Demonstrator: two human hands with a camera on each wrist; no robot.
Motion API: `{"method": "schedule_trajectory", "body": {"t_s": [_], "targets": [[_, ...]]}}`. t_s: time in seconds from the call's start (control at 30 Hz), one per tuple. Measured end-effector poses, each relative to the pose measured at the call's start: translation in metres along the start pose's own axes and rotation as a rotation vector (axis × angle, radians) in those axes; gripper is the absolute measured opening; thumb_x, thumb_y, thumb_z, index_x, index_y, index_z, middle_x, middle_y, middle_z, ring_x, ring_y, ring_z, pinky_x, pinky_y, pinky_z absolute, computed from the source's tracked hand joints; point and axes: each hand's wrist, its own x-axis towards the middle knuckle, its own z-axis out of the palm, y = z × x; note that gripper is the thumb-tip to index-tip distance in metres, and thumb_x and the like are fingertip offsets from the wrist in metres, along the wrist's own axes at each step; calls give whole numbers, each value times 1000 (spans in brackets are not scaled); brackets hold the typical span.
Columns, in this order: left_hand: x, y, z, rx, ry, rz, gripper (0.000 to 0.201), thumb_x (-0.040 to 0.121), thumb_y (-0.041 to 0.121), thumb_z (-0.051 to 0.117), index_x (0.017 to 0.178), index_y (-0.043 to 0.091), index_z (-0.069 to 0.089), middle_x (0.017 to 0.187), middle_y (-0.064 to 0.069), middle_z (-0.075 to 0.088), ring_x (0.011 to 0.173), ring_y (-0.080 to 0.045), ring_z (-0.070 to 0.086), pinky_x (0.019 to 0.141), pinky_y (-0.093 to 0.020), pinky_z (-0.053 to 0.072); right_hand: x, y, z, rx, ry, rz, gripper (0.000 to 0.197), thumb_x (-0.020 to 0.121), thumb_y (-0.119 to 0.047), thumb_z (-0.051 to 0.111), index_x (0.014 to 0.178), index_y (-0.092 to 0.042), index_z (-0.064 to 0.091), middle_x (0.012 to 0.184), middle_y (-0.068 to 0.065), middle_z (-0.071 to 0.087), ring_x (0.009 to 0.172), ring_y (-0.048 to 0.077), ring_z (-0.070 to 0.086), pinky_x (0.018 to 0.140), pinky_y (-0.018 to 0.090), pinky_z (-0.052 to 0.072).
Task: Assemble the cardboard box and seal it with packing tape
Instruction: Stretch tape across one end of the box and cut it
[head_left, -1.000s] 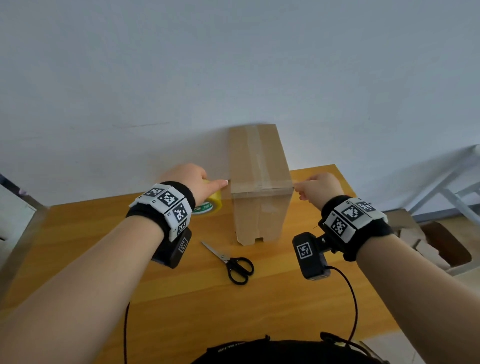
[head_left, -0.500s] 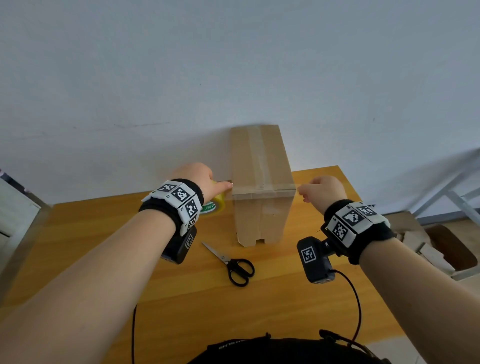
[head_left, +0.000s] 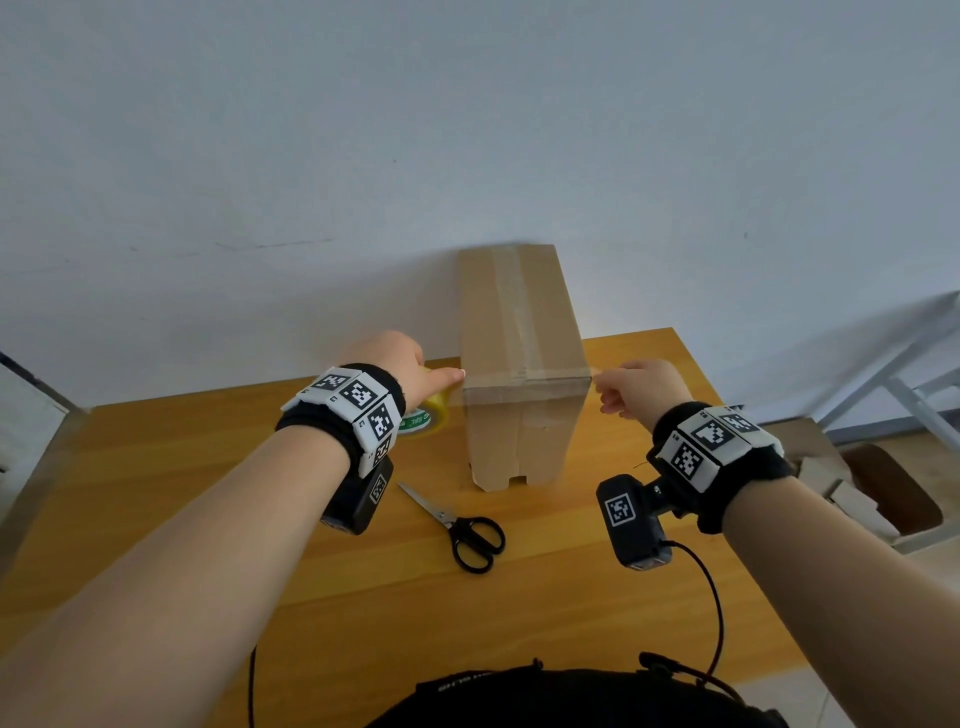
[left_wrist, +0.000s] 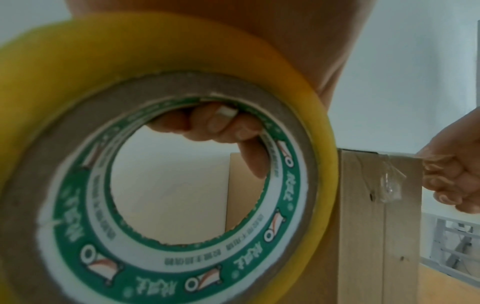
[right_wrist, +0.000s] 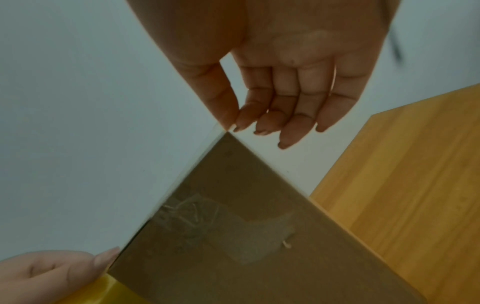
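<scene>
A tall brown cardboard box (head_left: 519, 415) stands upright on the wooden table (head_left: 156, 467), with clear tape running along its top. A clear tape strip (head_left: 524, 376) stretches across its near top edge. My left hand (head_left: 400, 364) is at the box's upper left corner and grips the yellow tape roll (left_wrist: 78, 51), fingers (left_wrist: 221, 127) hooked through its core. My right hand (right_wrist: 231, 123) is at the upper right corner, thumb and forefinger pinching the strip's end. Crumpled older tape (right_wrist: 189, 209) sticks to the box's front face.
Black-handled scissors (head_left: 462, 525) lie on the table in front of the box. The box stands close to a white wall (head_left: 467, 130). Cardboard pieces (head_left: 831, 478) and a white frame (head_left: 909, 364) are beyond the table's right edge.
Both hands stay at the box's upper corners. My right wrist has drifted slightly down and to the right.
</scene>
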Motion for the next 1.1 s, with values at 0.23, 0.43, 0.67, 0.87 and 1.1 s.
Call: {"method": "schedule_trajectory", "body": {"t_s": [0.23, 0.43, 0.67, 0.87, 1.1], "targets": [[-1, -2, 1, -23, 2, 11, 53, 86, 61, 41, 70, 12, 53, 56, 1, 40, 49, -12, 39, 46, -21, 30, 1, 18, 7, -116, -29, 38, 12, 87, -20, 57, 88, -8, 59, 76, 3, 63, 74, 15, 60, 72, 31, 51], [0, -4, 3, -44, 5, -2, 50, 86, 62, 42, 74, 14, 52, 59, 2, 41, 50, -12, 38, 47, -21, 32, -9, 23, 6, -82, 372, -270, 24, 90, -16, 47, 102, -17, 67, 88, 0, 63, 63, 10, 52, 53, 20, 37], [2, -2, 5, -46, 14, 26, 51, 86, 60, 42, 66, 14, 50, 55, 2, 39, 47, -12, 37, 45, -21, 29, -18, 27, 20, -265, 373, -482, 23, 88, -16, 51, 97, -16, 72, 71, -2, 52, 69, 17, 49, 56, 24, 38], [6, -3, 11, -33, 19, 30, 53, 86, 63, 39, 68, 14, 51, 56, 1, 40, 49, -14, 38, 48, -23, 32, -17, 25, 22, -283, 248, -336, 30, 89, -15, 44, 109, -14, 66, 102, 4, 60, 82, 19, 53, 68, 26, 42], [8, -5, 15, -65, 31, 23, 55, 84, 64, 40, 71, 13, 55, 59, 0, 44, 50, -15, 42, 49, -24, 34, -21, 10, 15, -361, 344, -523, 37, 94, -20, 41, 128, -9, 53, 130, 7, 53, 123, 21, 43, 102, 33, 36]]}}
